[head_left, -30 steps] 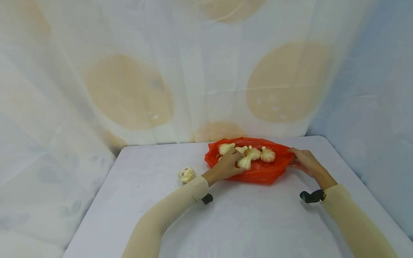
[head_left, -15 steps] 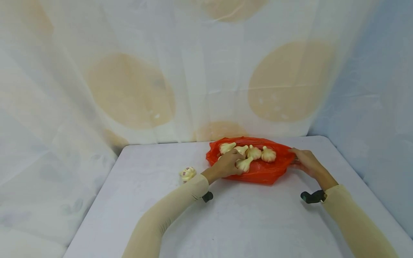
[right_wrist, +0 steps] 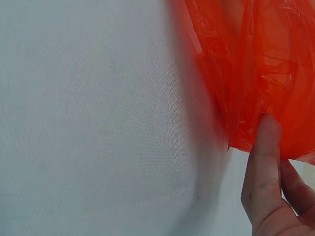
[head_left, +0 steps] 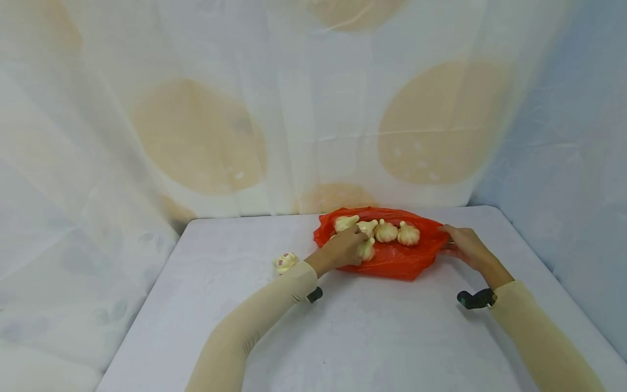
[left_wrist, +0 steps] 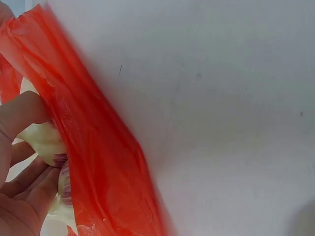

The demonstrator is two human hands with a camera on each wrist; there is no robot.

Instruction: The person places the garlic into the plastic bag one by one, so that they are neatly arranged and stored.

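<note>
A red plastic bag [head_left: 392,267] lies opened out near the table's back edge, with several pale garlic bulbs [head_left: 386,231] inside. My left hand [head_left: 343,249] reaches over its near rim and grips one garlic bulb [head_left: 366,250] at the bag's left part. In the left wrist view, thumb and fingers curl round that bulb [left_wrist: 45,140]; a second one with purple streaks [left_wrist: 66,184] sits against the fingers. My right hand [head_left: 462,246] pinches the bag's right end. The right wrist view shows the thumb pressed on the red film [right_wrist: 280,88], with the fingertips partly hidden.
One loose garlic bulb [head_left: 286,262] lies on the white table [head_left: 372,337], left of the bag and partly behind my left sleeve. A patterned cloth [head_left: 318,120] hangs directly behind the table, and another covers the right side.
The garlic bulb in my left hand has shifted slightly left inside the bag and its neck has turned more upright. My right hand keeps its hold on the bag's end.
</note>
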